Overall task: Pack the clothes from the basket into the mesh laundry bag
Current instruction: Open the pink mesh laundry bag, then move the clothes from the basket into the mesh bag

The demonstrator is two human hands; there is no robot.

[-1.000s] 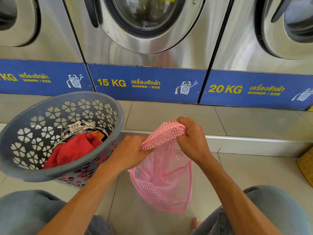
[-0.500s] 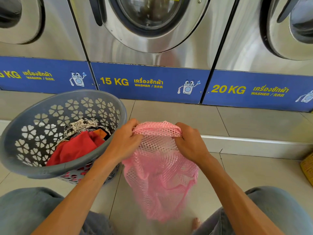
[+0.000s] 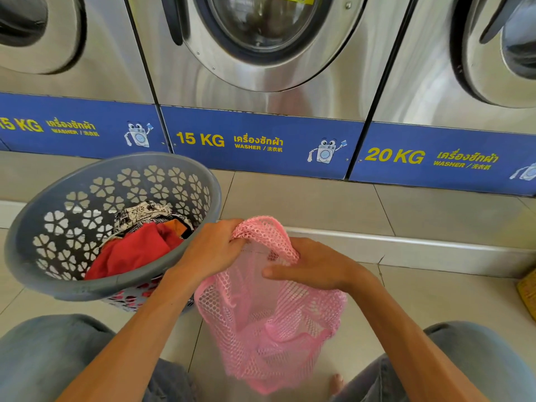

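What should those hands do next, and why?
Probably pull the pink bag's top apart into an open mouth. Both the left hand and right hand grip its bunched top, nothing seems to be inside, and the clothes lie in the basket.

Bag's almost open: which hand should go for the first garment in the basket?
Probably the left. The left hand grips the pink mesh bag right beside the grey basket, nearest the red garment. The right hand, on the bag's far side, can hold the mouth open.
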